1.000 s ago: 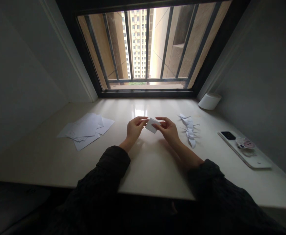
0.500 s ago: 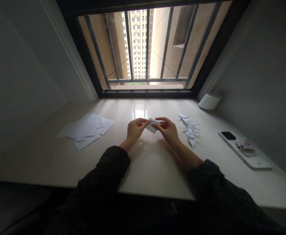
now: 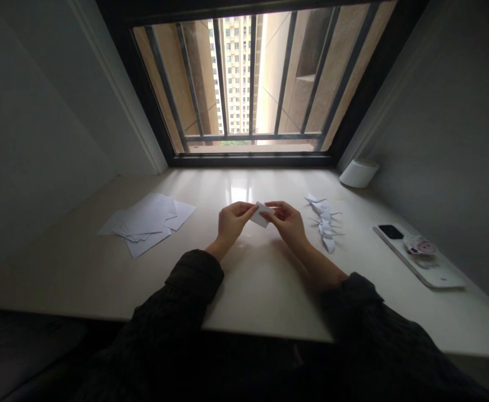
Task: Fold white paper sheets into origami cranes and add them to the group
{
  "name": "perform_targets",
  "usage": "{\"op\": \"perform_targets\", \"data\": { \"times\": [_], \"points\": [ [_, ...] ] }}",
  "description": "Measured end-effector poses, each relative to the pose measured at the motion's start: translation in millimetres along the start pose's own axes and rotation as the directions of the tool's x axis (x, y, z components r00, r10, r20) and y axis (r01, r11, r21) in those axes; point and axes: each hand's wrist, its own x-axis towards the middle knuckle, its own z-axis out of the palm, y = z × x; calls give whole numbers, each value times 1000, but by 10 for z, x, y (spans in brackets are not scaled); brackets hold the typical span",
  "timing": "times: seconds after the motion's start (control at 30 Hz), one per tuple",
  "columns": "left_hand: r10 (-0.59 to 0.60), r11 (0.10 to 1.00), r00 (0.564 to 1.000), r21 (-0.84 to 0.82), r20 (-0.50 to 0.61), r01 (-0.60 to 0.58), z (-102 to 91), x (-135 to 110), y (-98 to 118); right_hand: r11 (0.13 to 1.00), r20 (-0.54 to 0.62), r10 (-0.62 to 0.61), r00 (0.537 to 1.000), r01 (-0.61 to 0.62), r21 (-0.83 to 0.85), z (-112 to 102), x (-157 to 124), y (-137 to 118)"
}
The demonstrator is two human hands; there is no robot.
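A small folded piece of white paper is held above the table between both hands. My left hand pinches its left corner between thumb and fingers. On the other side, my right hand grips its right edge, thumb on the near face and fingers behind. The far side of the paper is hidden. To the right of my right hand, several folded white paper cranes stand in a row on the table.
A loose stack of white paper sheets lies on the table at the left. At the right are a white phone with a round grip on its back and a white cylindrical object. A barred window is behind.
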Motion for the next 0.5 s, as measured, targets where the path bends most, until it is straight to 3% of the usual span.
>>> {"op": "perform_targets", "data": {
  "times": [0.5],
  "points": [
    [3, 1000, 999, 8, 45, -3, -23, -3, 0, 999, 3, 28, 1000, -28, 31, 5, -13, -45]
  ]
}}
